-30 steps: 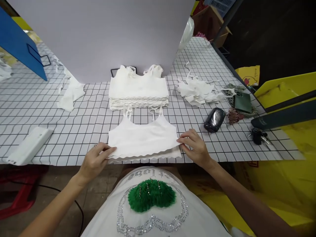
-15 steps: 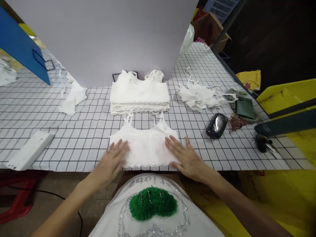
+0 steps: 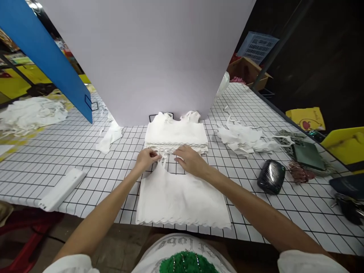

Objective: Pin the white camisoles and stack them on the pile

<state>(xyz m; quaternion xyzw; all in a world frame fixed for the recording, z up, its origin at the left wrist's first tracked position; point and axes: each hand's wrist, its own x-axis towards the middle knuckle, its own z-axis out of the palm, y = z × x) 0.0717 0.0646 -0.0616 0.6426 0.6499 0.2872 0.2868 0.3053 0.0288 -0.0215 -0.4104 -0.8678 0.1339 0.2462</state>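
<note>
A white top (image 3: 182,199) lies spread on the checked cloth (image 3: 110,182), its scalloped hem towards the person and near the table edge. The left hand (image 3: 146,159) has its thumb and fingertips brought together on the strap (image 3: 163,160) at the top's left side. The right hand (image 3: 192,160) is just across from it, thumb and fingers a little apart, pointing at the same strap; whether it touches cannot be told. Just beyond both hands is a stack (image 3: 176,132) of similar tops, in front of a pale panel (image 3: 148,57). A loose white heap (image 3: 244,137) lies to the right, with a black bundle (image 3: 271,176) nearer the person. A long white box (image 3: 62,189) lies well apart, on the left.
</note>
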